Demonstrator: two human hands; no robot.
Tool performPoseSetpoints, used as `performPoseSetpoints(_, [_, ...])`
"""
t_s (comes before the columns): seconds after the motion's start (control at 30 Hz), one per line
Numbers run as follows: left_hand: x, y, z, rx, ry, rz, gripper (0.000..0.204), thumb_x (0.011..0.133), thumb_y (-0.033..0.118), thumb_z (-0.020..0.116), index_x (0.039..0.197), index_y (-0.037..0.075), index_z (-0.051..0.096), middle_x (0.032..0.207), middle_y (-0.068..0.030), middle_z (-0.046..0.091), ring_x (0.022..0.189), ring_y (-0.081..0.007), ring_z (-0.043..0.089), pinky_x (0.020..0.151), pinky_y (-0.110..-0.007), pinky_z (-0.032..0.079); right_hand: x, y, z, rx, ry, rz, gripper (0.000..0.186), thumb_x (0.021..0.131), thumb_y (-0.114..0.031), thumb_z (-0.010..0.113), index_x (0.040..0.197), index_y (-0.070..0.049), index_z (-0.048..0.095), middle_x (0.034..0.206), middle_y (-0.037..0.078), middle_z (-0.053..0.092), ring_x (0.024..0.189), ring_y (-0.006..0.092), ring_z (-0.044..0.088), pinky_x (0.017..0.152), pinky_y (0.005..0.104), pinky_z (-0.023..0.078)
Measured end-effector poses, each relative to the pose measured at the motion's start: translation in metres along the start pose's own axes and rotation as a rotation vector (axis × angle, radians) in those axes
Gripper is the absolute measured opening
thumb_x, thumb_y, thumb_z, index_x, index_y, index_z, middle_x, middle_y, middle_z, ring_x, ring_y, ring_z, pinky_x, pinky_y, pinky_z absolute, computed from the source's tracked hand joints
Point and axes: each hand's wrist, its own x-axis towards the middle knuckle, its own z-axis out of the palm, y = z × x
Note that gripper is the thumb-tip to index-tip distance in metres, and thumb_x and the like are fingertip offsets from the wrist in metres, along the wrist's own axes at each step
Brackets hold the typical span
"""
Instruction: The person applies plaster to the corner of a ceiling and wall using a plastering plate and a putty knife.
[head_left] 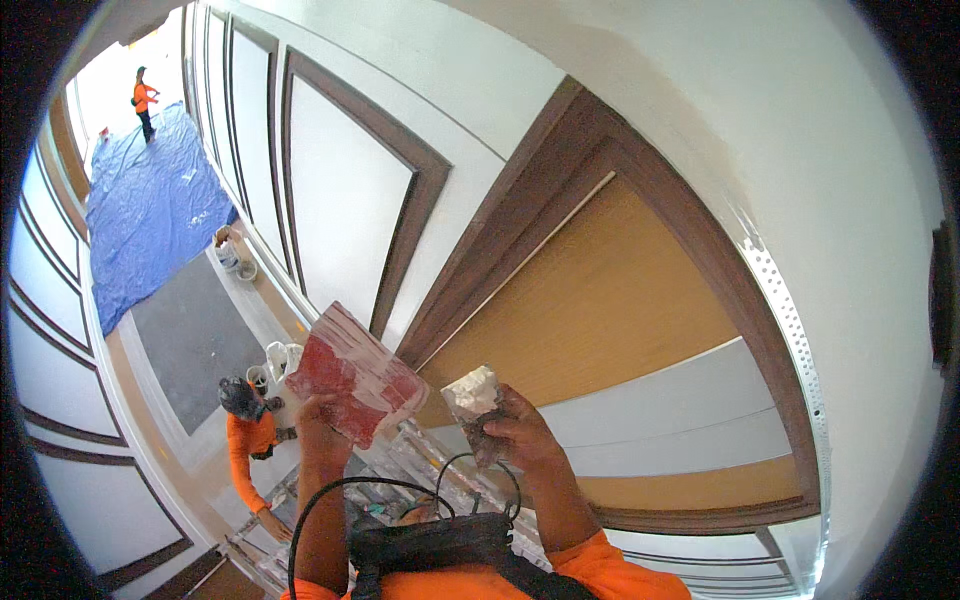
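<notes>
- White walls [345, 170] with brown-framed panels line a corridor; on the right, a brown door frame [690, 225] surrounds a tan door [600, 290] with a pale grey band across it.
- Perforated strip [785, 300], pale and thin, runs along the wall edge just outside the door frame's right side.
- Left hand [318, 412]: closed on the lower left edge of a red board [345, 375], thumb side against it; how the fingers sit underneath I cannot tell.
- The board is held up in the air, tilted, with whitish smears over its face, thickest toward its upper and right edges.
- Right hand [525, 430]: pinching the right edge of a scraper [470, 430] between thumb and fingers.
- White paste [475, 388] sits in a lump on the scraper's upper end, just beside the board's right corner and apart from it.
- Below, on the floor, a co-worker [252, 440] in an orange top and dark cap reaches out one arm, near a white bag [283, 358].
- Farther off, buckets [228, 256] stand by the floor's right edge, and a blue sheet [160, 215] covers its far end, where another person [143, 100] stands.
</notes>
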Motion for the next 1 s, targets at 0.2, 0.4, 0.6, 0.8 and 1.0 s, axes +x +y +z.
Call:
performPoseSetpoints(0.2, [0.014,0.035,0.023,-0.011,-0.352,-0.138,0.037,0.070,0.006,0.048,0.106,-0.004,0.050,0.101,-0.0133,0.058,0.094,-0.0269,0.057,0.084,-0.040,0.046,-0.015,0.003,0.043,0.149,0.031,-0.138,0.067,0.062,0.002,0.066,0.124,-0.005,0.040,0.108,0.010,0.056,0.093,0.0244,0.058,0.079,0.0366,0.049])
performPoseSetpoints(0.4, [0.039,0.040,0.058,0.013,-0.583,-0.118,0.041,0.071,0.007,0.049,0.110,-0.004,0.048,0.105,-0.0134,0.056,0.098,-0.0281,0.055,0.089,-0.039,0.044,-0.006,0.015,0.026,0.132,0.005,-0.244,0.067,0.064,0.004,0.065,0.125,-0.004,0.038,0.112,0.010,0.054,0.102,0.0252,0.054,0.088,0.0383,0.044])
performPoseSetpoints(0.6, [0.014,0.051,0.092,0.208,-0.451,0.000,0.040,0.069,0.008,0.053,0.108,-0.004,0.051,0.103,-0.0137,0.058,0.097,-0.0294,0.055,0.087,-0.042,0.044,-0.021,0.013,0.030,0.086,-0.002,-0.372,0.069,0.066,0.004,0.065,0.128,-0.001,0.034,0.115,0.012,0.052,0.106,0.0250,0.052,0.091,0.0379,0.042])
performPoseSetpoints(0.8, [0.016,0.040,0.092,0.132,-0.502,-0.072,0.046,0.070,0.006,0.052,0.114,-0.001,0.048,0.110,-0.0143,0.055,0.103,-0.0297,0.052,0.093,-0.043,0.041,-0.046,0.008,0.022,0.129,0.011,-0.388,0.068,0.066,0.001,0.068,0.127,-0.004,0.038,0.120,0.005,0.052,0.109,0.0187,0.050,0.096,0.0335,0.038])
performPoseSetpoints(1.0, [-0.019,0.040,0.113,0.179,-0.512,0.087,0.046,0.073,0.006,0.054,0.117,-0.001,0.046,0.114,-0.0137,0.053,0.103,-0.0273,0.052,0.092,-0.041,0.041,-0.048,0.000,0.025,0.027,0.058,-0.424,0.067,0.062,0.000,0.070,0.123,0.000,0.041,0.115,0.010,0.054,0.106,0.0239,0.052,0.090,0.0367,0.042])
